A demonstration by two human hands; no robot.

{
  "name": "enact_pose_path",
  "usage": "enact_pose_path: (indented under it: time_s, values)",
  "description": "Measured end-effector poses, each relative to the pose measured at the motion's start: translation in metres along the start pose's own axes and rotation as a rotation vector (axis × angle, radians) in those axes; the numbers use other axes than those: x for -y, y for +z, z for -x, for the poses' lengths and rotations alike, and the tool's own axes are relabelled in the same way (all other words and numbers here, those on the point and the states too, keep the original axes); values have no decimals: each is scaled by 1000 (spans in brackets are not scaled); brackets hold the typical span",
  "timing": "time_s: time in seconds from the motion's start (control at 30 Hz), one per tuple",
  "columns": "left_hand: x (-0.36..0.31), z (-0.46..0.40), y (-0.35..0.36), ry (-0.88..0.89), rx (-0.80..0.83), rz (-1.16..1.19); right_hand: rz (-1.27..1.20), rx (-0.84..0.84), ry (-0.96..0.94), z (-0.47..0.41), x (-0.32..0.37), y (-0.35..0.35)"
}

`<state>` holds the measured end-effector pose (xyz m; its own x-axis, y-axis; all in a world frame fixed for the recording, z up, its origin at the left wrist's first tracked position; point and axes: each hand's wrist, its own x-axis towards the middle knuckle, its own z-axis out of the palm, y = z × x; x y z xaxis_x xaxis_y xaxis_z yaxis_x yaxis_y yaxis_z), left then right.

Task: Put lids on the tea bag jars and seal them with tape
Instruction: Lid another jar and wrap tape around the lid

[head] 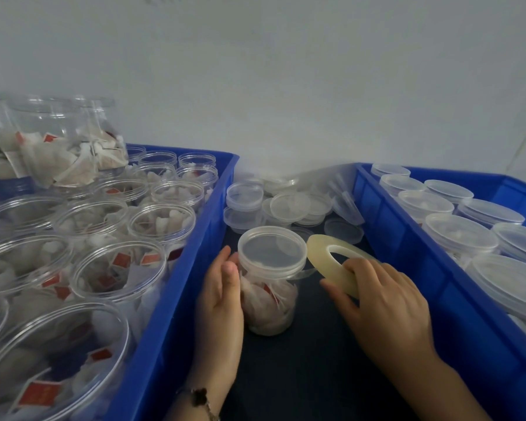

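Plainly, much of the work is still ahead. At the far left a blue crate [176, 314] is packed with open jars [119, 271] of tea bags, none of them lidded, and a taller clear container [64, 141] of tea bags stands at its back corner. Judging by that crowd, most of the jars are still to be capped and taped.

Next comes the left hand [219, 299], its grip spread: the fingers lie nearly straight against the left side of the one jar [269, 302] being worked on, steadying it without curling round it. This jar stands upright on the dark table [310, 360] between the two crates, holds tea bags, and already carries its lid [272, 252], which looks seated square. A clear strip seems to run from the lid's right edge to the tape roll [331, 262], so the sealing appears to be just under way; how far round the tape reaches cannot be told.

Behind the jar lies a loose heap of spare lids [289, 205]. The right hand [383, 302] pinches the tape roll, thumb under the rim and fingers hooked through its hole, just beside the lid.

At the far right a second blue crate [407, 250] holds lidded jars [459, 235], presumably finished, though their tape is too faint to confirm.
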<state>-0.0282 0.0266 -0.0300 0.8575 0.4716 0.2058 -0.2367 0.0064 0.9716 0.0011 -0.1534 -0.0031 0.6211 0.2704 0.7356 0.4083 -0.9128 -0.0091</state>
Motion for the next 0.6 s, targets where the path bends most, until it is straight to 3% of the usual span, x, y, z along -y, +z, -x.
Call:
enact_pose_path:
  time_s: [0.17,0.33,0.43,0.6]
  values:
    - [-6,3,7,60,199,-45,-14,4,-3,-2,1,-2]
    - [-8,-2,7,80,107,7,-15,45,-32,-8,-3,-16]
    - [-11,1,7,17,102,81,16,197,-48,-14,-3,-30]
    - [-12,0,8,-94,201,117,87,288,-68,-19,-4,-42]
